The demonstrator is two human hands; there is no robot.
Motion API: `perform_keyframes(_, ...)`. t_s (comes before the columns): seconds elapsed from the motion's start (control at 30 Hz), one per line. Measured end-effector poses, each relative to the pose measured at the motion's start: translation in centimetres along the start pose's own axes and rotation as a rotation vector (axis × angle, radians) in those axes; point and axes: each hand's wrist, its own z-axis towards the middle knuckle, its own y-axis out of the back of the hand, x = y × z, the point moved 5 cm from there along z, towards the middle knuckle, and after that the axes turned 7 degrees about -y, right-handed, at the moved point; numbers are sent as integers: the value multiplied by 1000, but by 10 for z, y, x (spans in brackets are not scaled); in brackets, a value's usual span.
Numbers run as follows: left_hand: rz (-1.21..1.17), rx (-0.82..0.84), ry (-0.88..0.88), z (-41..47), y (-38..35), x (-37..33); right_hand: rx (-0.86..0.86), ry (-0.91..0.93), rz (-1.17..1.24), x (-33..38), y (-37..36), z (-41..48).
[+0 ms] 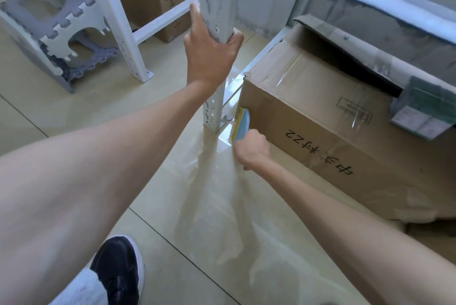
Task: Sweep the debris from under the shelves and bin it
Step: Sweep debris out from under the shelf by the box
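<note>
The sweeping step is under way, and the binning has not begun. The left hand [212,57] wraps round the white shelf post [218,3], fingers curled on its far side and thumb up along the near edge, which looks like bracing while the person leans down. The right hand [253,149] is closed round the handle of a small brush [243,123], whose blue back and yellow bristles show just above the knuckles. The brush head sits low at the floor [160,193], in the narrow gap between the foot of the post and the corner of the large cardboard box [320,107] on the bottom shelf level.

No debris can be made out on the glossy tiles; whatever is there lies hidden under the shelf or is too fine to see. No dustpan or bin is in view.

The next move, as I judge it, calls for drawing the bristles toward the person, out of the gap and onto the tiles. The gap is tight, so the brush must stay edge-on. The dirt then needs gathering before it goes into a bin.

A folding stool [49,33] stands well apart to the left, and a dark shoe [118,272] shows at the bottom edge.
</note>
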Motion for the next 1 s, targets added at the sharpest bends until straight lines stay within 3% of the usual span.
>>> perform_keyframes(0.43, 1, -54, -13, -2, 1, 1, -138, 72, 249, 36, -17, 5)
perform_keyframes(1.0, -4, 32, 68, 0, 1, 3, -39, 28, -59, 9, -13, 2)
